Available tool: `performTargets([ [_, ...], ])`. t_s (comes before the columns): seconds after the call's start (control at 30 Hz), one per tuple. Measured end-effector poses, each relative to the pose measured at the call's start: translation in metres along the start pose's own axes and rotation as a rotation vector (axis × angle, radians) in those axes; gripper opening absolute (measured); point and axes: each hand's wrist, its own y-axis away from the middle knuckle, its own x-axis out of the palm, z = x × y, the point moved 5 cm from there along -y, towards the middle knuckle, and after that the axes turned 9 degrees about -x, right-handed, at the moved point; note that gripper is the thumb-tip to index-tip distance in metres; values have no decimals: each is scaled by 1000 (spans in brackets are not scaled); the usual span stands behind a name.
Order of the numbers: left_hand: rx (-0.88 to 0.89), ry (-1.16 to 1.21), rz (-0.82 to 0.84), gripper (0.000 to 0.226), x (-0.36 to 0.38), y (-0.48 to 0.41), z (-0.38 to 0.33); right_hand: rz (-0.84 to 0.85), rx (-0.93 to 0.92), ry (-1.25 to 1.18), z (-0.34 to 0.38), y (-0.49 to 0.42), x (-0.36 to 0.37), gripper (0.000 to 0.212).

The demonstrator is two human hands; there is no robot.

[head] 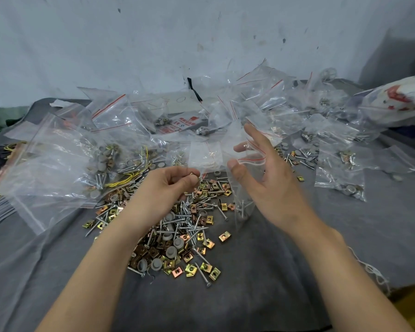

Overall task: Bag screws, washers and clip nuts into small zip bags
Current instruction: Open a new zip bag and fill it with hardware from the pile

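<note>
Right of centre, toward 3 o'clock: small clear zip bag point(243, 200), red strip at the mouth, a few screws point(243, 210) in the bottom. Hangs from right hand point(268, 178), pinched at the mouth by thumb and a finger, other fingers spread. At 9 o'clock of it, left hand point(168, 185), curled, pinching one clip nut point(191, 174) at thumb and fingertip. Below both, toward 6 o'clock, loose pile point(177, 236) of screws, grey washers, clip nuts on grey cloth point(273, 271), partly hidden by left wrist. From 9 round to 3 o'clock, filled bags point(58, 164) crowding the far side.
</note>
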Motion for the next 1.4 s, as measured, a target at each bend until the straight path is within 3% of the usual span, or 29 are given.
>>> performTargets([
  [0.17,52,-458,-43,13,10,-5,2,-9,4,-6,-4,-3,2,74],
  [0.3,163,-815,-121,31,22,-4,-1,-24,4,-2,-7,-5,-3,74],
  [0.4,240,-866,-102,36,33,1,-7,-36,9,-8,-9,-7,-8,75],
  [0.57,224,-1025,111,34,60,5,-6,-54,14,-9,-14,-6,-12,74],
  [0.77,199,-1057,87,28,66,5,-7,-65,17,0,-15,-3,-16,73],
  [0.93,266,-946,105,11,70,7,-10,-68,27,-4,-16,-2,-17,71],
  [1.03,216,-522,88,5,57,7,-16,-69,24,-3,-16,-1,-18,71],
  [1.2,53,291,134,18,27,6,-24,-55,7,41,-16,0,-16,72],
  [1.27,-20,485,185,22,27,4,-20,-42,6,52,-16,0,-13,72],
  [1.4,-100,631,254,28,29,3,-16,-25,10,47,-15,0,-7,75],
])
